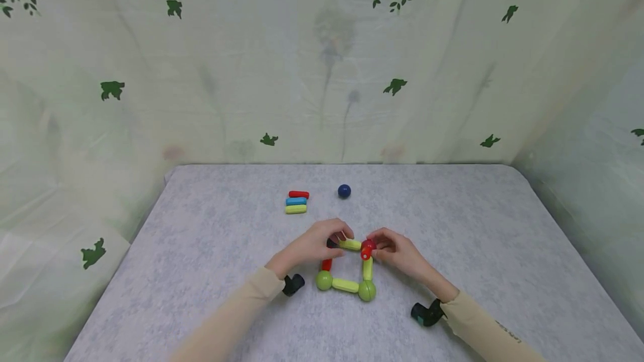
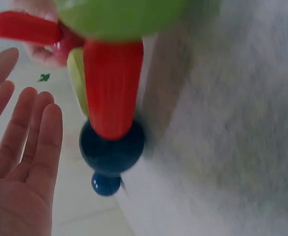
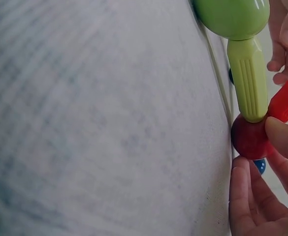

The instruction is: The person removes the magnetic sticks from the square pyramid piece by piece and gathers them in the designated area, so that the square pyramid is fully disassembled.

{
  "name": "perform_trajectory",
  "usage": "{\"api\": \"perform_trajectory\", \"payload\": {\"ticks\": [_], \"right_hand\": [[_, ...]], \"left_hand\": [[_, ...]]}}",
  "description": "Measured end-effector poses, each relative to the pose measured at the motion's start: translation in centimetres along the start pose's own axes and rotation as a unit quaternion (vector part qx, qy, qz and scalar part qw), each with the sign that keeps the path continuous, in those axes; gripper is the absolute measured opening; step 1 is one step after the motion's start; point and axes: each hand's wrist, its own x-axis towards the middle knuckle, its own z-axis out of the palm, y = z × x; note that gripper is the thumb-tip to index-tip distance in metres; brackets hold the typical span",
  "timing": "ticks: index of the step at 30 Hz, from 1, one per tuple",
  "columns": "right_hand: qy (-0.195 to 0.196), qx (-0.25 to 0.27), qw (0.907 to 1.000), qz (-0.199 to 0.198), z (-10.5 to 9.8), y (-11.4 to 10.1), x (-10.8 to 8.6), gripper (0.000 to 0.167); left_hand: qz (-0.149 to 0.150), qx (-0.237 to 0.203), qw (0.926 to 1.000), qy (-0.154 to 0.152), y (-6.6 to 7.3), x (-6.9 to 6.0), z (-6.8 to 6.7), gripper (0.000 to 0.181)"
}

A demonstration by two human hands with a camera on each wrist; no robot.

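A four-sided frame of balls and rods lies on the table. Its near corners are a green ball (image 1: 324, 280) and another green ball (image 1: 367, 290); a red ball (image 3: 248, 138) and a dark blue ball (image 2: 104, 155) form the far ones. Yellow-green rods (image 1: 345, 285) make three sides, a red rod (image 2: 113, 83) the left side. From the red ball a second red rod (image 2: 26, 27) sticks up. My right hand (image 1: 402, 256) holds the red ball between thumb and fingers. Over the dark blue ball's corner, my left hand (image 1: 324, 237) hovers with fingers extended, apart from the pieces.
Beyond the frame, a red rod (image 1: 299, 194), a blue rod (image 1: 296, 201) and a yellow-green rod (image 1: 296, 209) lie side by side. A loose dark blue ball (image 1: 344, 191) sits to their right. A leaf-patterned curtain (image 1: 302, 71) hangs behind the grey table (image 1: 211, 211).
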Motion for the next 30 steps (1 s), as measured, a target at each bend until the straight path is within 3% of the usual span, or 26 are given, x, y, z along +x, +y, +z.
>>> {"api": "perform_trajectory", "payload": {"ticks": [6, 15, 23, 30], "right_hand": [[-0.01, 0.013, 0.9998, -0.01, -0.1, 0.0, -0.1, 0.029], [-0.011, 0.027, 0.9994, -0.021, -0.2, 0.7, 0.0, 0.026], [-0.017, 0.022, 0.9994, -0.021, -0.3, 0.6, 0.0, 0.026], [-0.017, 0.026, 0.9992, -0.026, -0.4, 0.5, -0.1, 0.026]], "left_hand": [[-0.013, -0.026, 0.9996, -0.005, 1.0, 0.4, 1.4, 0.03], [-0.013, -0.027, 0.9994, 0.018, 1.7, 1.3, 2.9, 0.027], [-0.003, -0.03, 0.9993, 0.022, 1.8, 1.5, 3.1, 0.02], [-0.027, -0.053, 0.9976, 0.035, 1.3, 1.1, 2.8, 0.021]]}}
